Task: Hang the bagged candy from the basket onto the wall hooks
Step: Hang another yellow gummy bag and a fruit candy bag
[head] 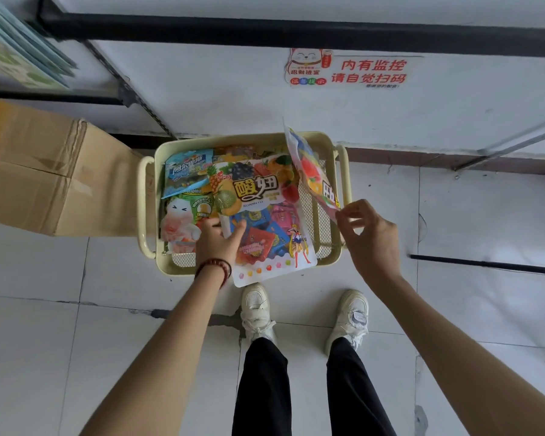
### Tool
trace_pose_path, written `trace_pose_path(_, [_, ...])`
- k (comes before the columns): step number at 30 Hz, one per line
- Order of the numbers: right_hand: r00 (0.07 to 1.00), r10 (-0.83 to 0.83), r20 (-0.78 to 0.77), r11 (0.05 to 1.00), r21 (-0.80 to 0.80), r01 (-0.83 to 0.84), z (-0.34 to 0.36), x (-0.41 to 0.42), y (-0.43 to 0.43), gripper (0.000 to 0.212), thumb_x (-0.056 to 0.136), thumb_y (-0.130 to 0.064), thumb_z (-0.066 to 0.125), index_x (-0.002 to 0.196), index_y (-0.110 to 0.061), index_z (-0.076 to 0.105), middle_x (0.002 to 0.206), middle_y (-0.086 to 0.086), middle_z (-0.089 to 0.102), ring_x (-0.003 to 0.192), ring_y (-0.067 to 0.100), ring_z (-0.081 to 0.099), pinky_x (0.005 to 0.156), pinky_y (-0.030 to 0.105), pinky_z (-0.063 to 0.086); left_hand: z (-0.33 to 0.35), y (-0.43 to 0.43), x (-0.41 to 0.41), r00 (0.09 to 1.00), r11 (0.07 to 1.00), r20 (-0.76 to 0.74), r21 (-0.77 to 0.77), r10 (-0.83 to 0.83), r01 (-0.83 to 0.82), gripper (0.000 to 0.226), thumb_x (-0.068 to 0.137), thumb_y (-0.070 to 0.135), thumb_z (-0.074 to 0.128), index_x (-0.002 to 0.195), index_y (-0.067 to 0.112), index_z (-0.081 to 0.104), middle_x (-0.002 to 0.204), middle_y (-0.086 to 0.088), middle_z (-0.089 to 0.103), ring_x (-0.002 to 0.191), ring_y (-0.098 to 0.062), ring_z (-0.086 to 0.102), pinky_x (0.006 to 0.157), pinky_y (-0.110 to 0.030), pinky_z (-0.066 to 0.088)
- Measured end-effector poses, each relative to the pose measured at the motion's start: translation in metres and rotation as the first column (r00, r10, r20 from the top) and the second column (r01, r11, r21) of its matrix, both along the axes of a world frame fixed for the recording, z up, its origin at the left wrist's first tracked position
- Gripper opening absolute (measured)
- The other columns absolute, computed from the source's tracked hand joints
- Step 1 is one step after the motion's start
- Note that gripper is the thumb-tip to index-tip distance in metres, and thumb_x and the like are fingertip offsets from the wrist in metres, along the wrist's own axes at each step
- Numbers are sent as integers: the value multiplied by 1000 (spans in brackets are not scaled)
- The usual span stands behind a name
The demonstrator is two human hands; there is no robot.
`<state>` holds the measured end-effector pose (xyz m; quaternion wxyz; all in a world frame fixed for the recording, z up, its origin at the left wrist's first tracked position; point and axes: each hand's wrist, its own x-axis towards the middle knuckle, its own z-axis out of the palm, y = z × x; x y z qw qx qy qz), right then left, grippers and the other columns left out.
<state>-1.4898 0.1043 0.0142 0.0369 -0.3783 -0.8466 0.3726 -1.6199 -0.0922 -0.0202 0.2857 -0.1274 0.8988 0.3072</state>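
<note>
A pale yellow mesh basket [328,256] stands on the floor against the wall, full of several candy bags. My left hand [217,240] grips the left edge of a big fruit-print bag [258,196] that lies on top and hangs over the basket's near rim. My right hand [368,231] pinches the lower corner of a second fruit-print bag [309,168], which stands tilted up above the basket's right side. A blue bag [186,174] and a white cartoon bag [180,221] lie at the left. No wall hooks are in view.
A cardboard box [44,171] sits left of the basket. A black shelf rail [296,31] runs along the wall above. Metal shelf legs [516,143] and a dark bar [485,264] are at the right. My feet in white shoes [258,309] stand just before the basket.
</note>
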Motion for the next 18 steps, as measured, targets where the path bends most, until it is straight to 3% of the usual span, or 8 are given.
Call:
trace_pose_path(4, [997, -27, 73, 998, 51, 23, 3, -5, -2, 20, 92, -38, 54, 98, -19, 59, 95, 0, 72, 77, 18, 67, 54, 27, 51, -1, 22, -31, 998, 997, 54, 64, 45, -48, 51, 83, 40, 67, 122, 10, 54, 121, -5, 60, 112, -25, 56, 82, -27, 39])
trace_pose_path(8, [995, -77, 69, 997, 27, 76, 15, -15, -1, 29, 96, -41, 46, 104, -14, 51, 102, 8, 72, 81, 31, 68, 59, 42, 55, 18, 37, -27, 984, 981, -1, 69, -180, 179, 46, 91, 29, 59, 128, 6, 46, 126, -11, 54, 113, -29, 53, 84, -31, 41])
trace_pose_path(11, [988, -153, -2, 988, -36, 153, 36, -22, 5, 24, 95, -43, 46, 104, -22, 41, 85, 10, 73, 69, 34, 64, 57, 45, 51, 42, 33, -7, 985, 979, -93, 131, -145, 157, 35, 90, 16, 59, 121, 4, 50, 118, -13, 60, 108, -29, 58, 83, -30, 44])
trace_pose_path(13, [985, -156, -70, 984, -94, 149, 55, -27, 10, 8, 94, -42, 47, 96, -40, 39, 73, 9, 71, 62, 32, 63, 55, 49, 52, 62, 23, 8, 981, 975, -127, 152, -144, 162, 33, 89, 10, 57, 120, 4, 52, 115, -12, 62, 103, -27, 59, 80, -28, 45])
trace_pose_path(15, [987, -124, -98, 986, -123, 112, 76, -31, 16, 14, 95, -35, 48, 88, -47, 47, 72, 3, 71, 66, 27, 67, 58, 51, 55, 83, 11, 20, 969, 970, -182, 151, -165, 193, 28, 89, 12, 56, 115, 1, 54, 107, -14, 64, 94, -25, 60, 71, -24, 39])
trace_pose_path(18, [998, -44, -45, 992, -119, 38, 109, -33, 22, 16, 91, -24, 55, 92, -36, 66, 85, 3, 74, 78, 22, 69, 71, 47, 57, 114, -7, 26, 934, 950, -276, 152, -226, 274, 37, 89, 24, 56, 114, -4, 54, 105, -17, 65, 95, -30, 60, 70, -28, 42])
